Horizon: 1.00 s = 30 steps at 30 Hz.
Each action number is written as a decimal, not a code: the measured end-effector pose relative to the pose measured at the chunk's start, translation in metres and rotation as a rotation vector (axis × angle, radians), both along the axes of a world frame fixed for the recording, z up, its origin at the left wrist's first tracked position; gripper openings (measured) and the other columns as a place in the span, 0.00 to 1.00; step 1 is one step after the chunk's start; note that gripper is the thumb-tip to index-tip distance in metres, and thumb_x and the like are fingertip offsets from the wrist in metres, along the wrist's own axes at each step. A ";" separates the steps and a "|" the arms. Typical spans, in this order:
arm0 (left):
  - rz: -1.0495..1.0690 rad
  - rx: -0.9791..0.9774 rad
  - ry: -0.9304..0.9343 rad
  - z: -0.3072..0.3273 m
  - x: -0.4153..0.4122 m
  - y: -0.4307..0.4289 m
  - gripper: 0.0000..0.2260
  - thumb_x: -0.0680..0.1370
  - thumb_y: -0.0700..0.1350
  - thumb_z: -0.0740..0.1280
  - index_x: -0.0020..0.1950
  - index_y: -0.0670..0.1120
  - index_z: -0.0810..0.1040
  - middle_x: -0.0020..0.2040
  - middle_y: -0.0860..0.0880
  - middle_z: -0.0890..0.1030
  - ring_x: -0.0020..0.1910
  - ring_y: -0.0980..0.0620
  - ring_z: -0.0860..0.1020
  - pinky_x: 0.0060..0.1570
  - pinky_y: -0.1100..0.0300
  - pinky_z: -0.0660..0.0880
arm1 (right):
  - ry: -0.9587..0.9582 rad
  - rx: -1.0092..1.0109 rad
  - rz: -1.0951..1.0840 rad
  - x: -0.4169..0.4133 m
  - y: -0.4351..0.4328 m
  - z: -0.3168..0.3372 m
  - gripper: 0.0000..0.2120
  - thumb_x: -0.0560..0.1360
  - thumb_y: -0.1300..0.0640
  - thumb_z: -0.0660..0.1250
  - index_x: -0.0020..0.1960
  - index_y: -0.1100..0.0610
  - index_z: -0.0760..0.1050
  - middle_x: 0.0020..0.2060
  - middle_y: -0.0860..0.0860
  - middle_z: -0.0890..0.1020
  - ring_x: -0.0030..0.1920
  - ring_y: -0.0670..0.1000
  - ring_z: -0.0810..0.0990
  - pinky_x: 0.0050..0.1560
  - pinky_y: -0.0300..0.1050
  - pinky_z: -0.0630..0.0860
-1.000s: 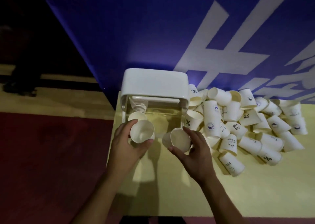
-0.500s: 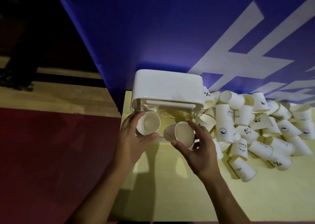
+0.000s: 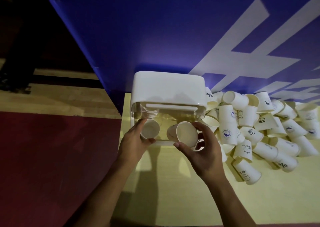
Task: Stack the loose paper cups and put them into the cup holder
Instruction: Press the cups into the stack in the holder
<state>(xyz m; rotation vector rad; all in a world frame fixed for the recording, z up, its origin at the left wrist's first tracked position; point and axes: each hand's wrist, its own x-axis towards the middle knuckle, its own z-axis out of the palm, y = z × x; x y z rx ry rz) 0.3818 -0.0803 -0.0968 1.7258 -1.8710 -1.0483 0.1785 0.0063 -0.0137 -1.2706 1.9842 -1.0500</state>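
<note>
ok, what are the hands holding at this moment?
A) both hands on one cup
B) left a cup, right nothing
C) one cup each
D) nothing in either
C: the left hand grips the left cup and the right hand grips the right cup, two separate cups with their open mouths towards the camera, in front of the cup holder.

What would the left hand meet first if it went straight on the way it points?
The left hand, gripping a paper cup, would likely meet the clear front of the cup holder; depth is unclear.
</note>
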 end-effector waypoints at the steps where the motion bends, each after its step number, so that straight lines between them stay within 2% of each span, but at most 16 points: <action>1: 0.012 0.018 0.001 0.000 -0.001 -0.001 0.37 0.67 0.46 0.83 0.73 0.56 0.74 0.62 0.56 0.81 0.56 0.52 0.80 0.53 0.59 0.75 | 0.000 -0.006 0.004 0.003 -0.003 0.000 0.32 0.62 0.47 0.85 0.58 0.35 0.72 0.56 0.33 0.78 0.51 0.42 0.78 0.40 0.32 0.73; 4: -0.005 0.070 0.087 -0.002 -0.001 -0.002 0.35 0.66 0.40 0.83 0.69 0.60 0.76 0.60 0.56 0.82 0.57 0.51 0.81 0.52 0.52 0.83 | -0.006 -0.037 0.051 0.017 -0.017 0.001 0.32 0.63 0.44 0.84 0.62 0.45 0.75 0.57 0.38 0.79 0.53 0.43 0.79 0.43 0.32 0.73; 6: -0.019 0.101 0.162 0.005 0.002 -0.001 0.33 0.67 0.43 0.83 0.70 0.58 0.76 0.63 0.53 0.81 0.60 0.50 0.80 0.52 0.60 0.81 | 0.003 -0.068 0.103 0.030 -0.027 0.000 0.34 0.64 0.41 0.82 0.65 0.50 0.75 0.58 0.41 0.80 0.55 0.45 0.80 0.47 0.35 0.74; 8: -0.013 0.117 0.175 0.009 0.009 0.002 0.36 0.69 0.49 0.81 0.75 0.54 0.71 0.67 0.53 0.79 0.63 0.54 0.78 0.57 0.62 0.75 | 0.020 -0.072 0.159 0.042 -0.036 -0.005 0.35 0.65 0.41 0.82 0.67 0.51 0.74 0.59 0.40 0.79 0.56 0.45 0.78 0.50 0.37 0.75; 11: 0.019 0.103 0.104 0.012 0.021 0.007 0.37 0.72 0.50 0.79 0.77 0.59 0.65 0.66 0.58 0.79 0.63 0.59 0.79 0.58 0.62 0.76 | 0.023 -0.044 0.214 0.054 -0.046 -0.019 0.36 0.66 0.42 0.82 0.69 0.49 0.74 0.61 0.41 0.78 0.59 0.43 0.76 0.54 0.42 0.77; 15: 0.028 0.174 0.125 0.009 0.026 0.005 0.41 0.72 0.50 0.78 0.79 0.62 0.61 0.69 0.57 0.78 0.66 0.57 0.78 0.63 0.52 0.78 | 0.072 0.004 0.250 0.060 -0.059 -0.041 0.35 0.65 0.41 0.82 0.68 0.47 0.74 0.61 0.42 0.79 0.62 0.45 0.76 0.59 0.43 0.75; 17: 0.010 0.173 0.137 0.007 0.027 0.004 0.40 0.73 0.47 0.78 0.80 0.61 0.61 0.69 0.57 0.78 0.66 0.57 0.77 0.64 0.51 0.78 | 0.108 0.039 0.254 0.061 -0.063 -0.051 0.36 0.65 0.40 0.81 0.68 0.47 0.74 0.62 0.43 0.79 0.63 0.47 0.74 0.59 0.41 0.71; 20: -0.031 0.178 0.129 0.008 0.024 0.002 0.38 0.74 0.44 0.76 0.79 0.61 0.63 0.67 0.58 0.79 0.65 0.60 0.78 0.62 0.58 0.78 | 0.143 0.091 0.267 0.062 -0.066 -0.068 0.38 0.65 0.38 0.80 0.70 0.50 0.75 0.65 0.44 0.80 0.64 0.48 0.73 0.61 0.41 0.67; 23: -0.074 0.176 0.138 0.010 0.022 0.003 0.36 0.75 0.41 0.74 0.78 0.61 0.64 0.66 0.58 0.79 0.60 0.61 0.78 0.54 0.73 0.73 | 0.050 0.136 0.265 0.062 -0.065 -0.079 0.38 0.66 0.39 0.80 0.72 0.47 0.73 0.67 0.42 0.78 0.67 0.47 0.73 0.66 0.44 0.69; 24: -0.087 0.173 0.135 0.010 0.023 0.004 0.36 0.76 0.41 0.74 0.79 0.61 0.64 0.67 0.57 0.78 0.61 0.60 0.78 0.53 0.75 0.72 | 0.012 0.144 0.258 0.062 -0.064 -0.081 0.38 0.66 0.40 0.81 0.72 0.46 0.73 0.67 0.41 0.78 0.67 0.45 0.74 0.67 0.43 0.70; 28: -0.103 0.190 0.122 0.005 0.023 0.005 0.38 0.76 0.41 0.73 0.80 0.62 0.61 0.69 0.52 0.78 0.63 0.53 0.78 0.59 0.60 0.77 | -0.077 0.153 0.215 0.064 -0.062 -0.083 0.37 0.66 0.45 0.82 0.72 0.43 0.73 0.64 0.35 0.76 0.64 0.39 0.74 0.63 0.34 0.69; 30: -0.094 0.204 0.120 0.005 0.023 0.005 0.38 0.76 0.41 0.73 0.80 0.63 0.60 0.67 0.51 0.79 0.61 0.53 0.79 0.57 0.61 0.78 | -0.078 0.164 0.207 0.065 -0.063 -0.083 0.37 0.66 0.45 0.82 0.72 0.43 0.73 0.64 0.35 0.76 0.64 0.38 0.74 0.63 0.34 0.69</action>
